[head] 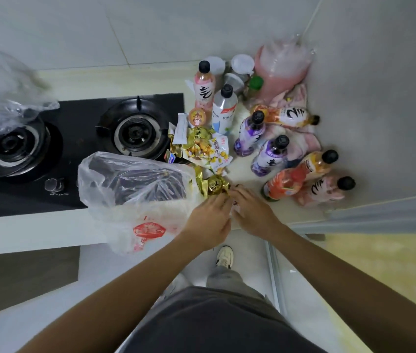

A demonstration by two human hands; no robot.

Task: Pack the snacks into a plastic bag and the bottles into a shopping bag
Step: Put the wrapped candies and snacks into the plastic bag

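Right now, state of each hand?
Left hand: fingers at the gold snack packet, grip cannot be told.
Right hand: fingers on a small wrapped item, grip unclear.

You have 2 hands in view, your left hand [210,215] and your right hand [252,212], close together at the tabletop [242,164] edge. Beyond your right hand you can count 8 drink bottles: 2 purple [248,133], 3 pink [203,85], 1 clear with a white label [223,108], 1 orange [317,163] and 1 red [285,184]. Just past your fingertips lie at least 3 gold-wrapped snacks [215,186] and 1 yellow-printed snack packet [213,149]; the rest of that pile is too jumbled to count. To the left of your left hand sits 1 clear plastic bag [130,184], and beyond it 2 stove burners [134,132].
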